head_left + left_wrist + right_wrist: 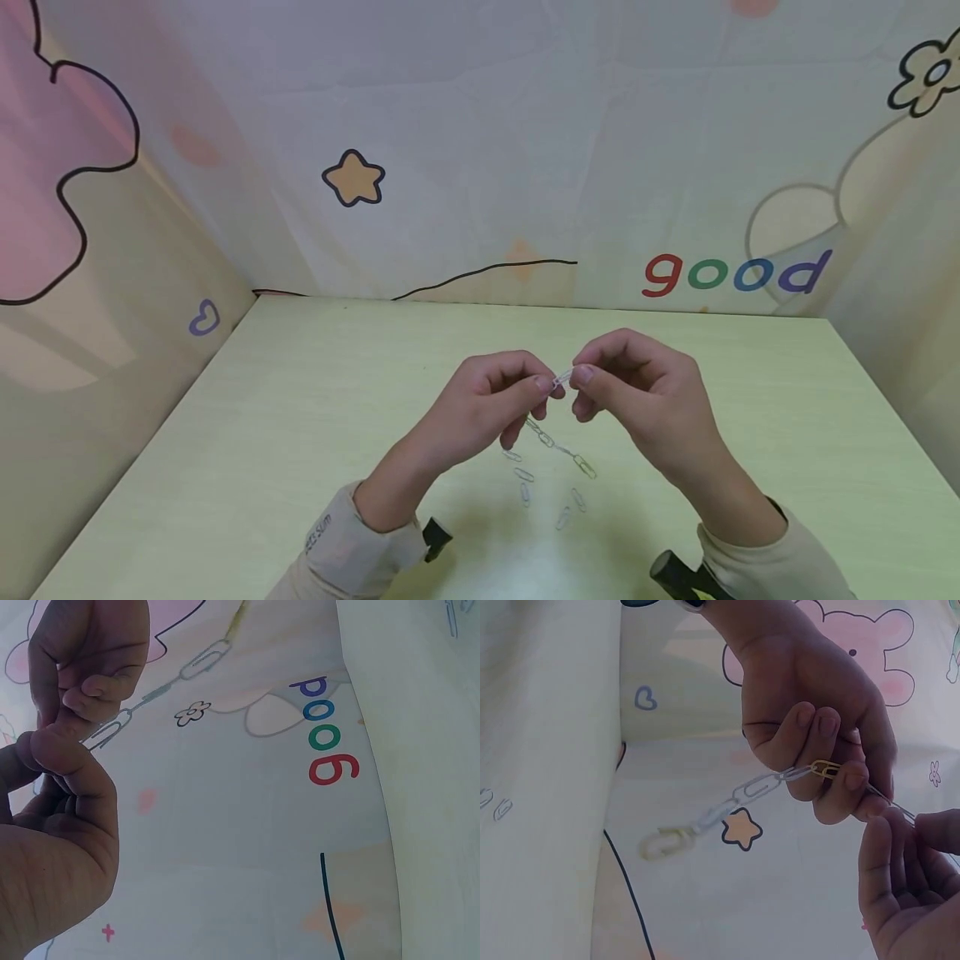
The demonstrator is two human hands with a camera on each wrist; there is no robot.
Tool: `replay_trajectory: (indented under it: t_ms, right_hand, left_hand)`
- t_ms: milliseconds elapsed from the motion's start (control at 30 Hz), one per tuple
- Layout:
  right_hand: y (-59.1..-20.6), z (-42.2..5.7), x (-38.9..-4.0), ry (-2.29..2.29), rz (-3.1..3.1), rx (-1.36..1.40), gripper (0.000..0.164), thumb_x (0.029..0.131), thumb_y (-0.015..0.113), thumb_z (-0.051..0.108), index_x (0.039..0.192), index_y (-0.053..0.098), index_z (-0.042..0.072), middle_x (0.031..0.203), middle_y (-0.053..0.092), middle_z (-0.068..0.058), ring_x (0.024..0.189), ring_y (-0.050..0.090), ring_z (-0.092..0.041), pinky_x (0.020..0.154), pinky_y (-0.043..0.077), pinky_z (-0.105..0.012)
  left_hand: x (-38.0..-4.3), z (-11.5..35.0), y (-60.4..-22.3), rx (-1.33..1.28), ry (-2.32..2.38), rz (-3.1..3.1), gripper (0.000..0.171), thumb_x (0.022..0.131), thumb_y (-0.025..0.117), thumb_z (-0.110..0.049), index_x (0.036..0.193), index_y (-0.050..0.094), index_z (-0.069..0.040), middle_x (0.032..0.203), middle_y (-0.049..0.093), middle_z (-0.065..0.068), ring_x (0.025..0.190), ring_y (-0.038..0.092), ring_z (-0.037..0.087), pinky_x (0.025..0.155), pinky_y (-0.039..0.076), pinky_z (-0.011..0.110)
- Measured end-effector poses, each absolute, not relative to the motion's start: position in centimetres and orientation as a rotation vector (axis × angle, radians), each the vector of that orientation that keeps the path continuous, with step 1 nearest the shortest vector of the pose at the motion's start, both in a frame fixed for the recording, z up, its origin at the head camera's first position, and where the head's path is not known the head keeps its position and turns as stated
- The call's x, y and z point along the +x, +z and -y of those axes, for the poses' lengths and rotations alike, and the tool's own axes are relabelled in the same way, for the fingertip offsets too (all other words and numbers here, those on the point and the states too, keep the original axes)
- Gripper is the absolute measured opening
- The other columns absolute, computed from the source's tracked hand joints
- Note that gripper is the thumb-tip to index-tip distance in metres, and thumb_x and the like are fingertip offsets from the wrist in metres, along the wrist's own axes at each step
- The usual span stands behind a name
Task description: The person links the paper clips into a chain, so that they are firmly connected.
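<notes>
Both hands are raised over the table, fingertips almost meeting. My left hand (487, 404) pinches the upper end of a paper clip chain (546, 438) between thumb and fingers. The chain dangles below that hand; in the right wrist view it has silver clips (757, 791), a gold-coloured clip (825, 769) by the fingers and a yellowish one (667, 844) at the free end. My right hand (648, 396) pinches a silver paper clip (566, 377) that reaches to the left fingertips. Fingers partly cover this clip, so whether it is hooked to the chain cannot be told.
Several loose paper clips (524, 475) lie on the pale table (300, 458) beneath the hands, with another clip (578, 500) to their right. A printed cloth backdrop (480, 167) stands behind and beside the table. Black wrist mounts (437, 537) show at the sleeves.
</notes>
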State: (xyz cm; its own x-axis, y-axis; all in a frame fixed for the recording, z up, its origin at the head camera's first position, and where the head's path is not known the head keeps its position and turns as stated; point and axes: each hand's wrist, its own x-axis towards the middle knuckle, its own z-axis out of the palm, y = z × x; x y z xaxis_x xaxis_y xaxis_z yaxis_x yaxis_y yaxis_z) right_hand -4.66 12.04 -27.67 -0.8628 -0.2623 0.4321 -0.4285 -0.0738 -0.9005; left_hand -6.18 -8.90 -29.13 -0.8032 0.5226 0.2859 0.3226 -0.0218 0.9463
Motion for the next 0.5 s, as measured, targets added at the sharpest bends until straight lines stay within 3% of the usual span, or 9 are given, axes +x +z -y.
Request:
replay_trajectory:
  t_ms: [300,500]
  right_hand:
    - [-27.8,-12.8,-4.9,1.963,2.156,0.823,0.008,0.094,0.065,-0.006,0.098,0.067,0.000,0.084,0.063,-0.013,0.065,0.066,-0.025,0.066,0.059,-0.033]
    - [-28.5,-13.3,-5.1,1.780,2.413,0.741,0.010,0.098,0.067,0.007,0.108,0.068,0.008,0.088,0.064,-0.008,0.070,0.066,-0.024,0.068,0.057,-0.033]
  left_hand:
    - [-6.6,9.2,-29.3,0.901,1.939,-2.076,0.015,0.101,0.057,-0.013,0.095,0.067,-0.004,0.078,0.056,0.008,0.049,0.042,0.019,0.048,0.039,0.027]
    - [-6.6,9.5,-29.2,0.880,1.942,-2.115,0.013,0.100,0.059,-0.015,0.094,0.068,-0.006,0.076,0.054,0.010,0.051,0.040,0.019,0.048,0.038,0.027]
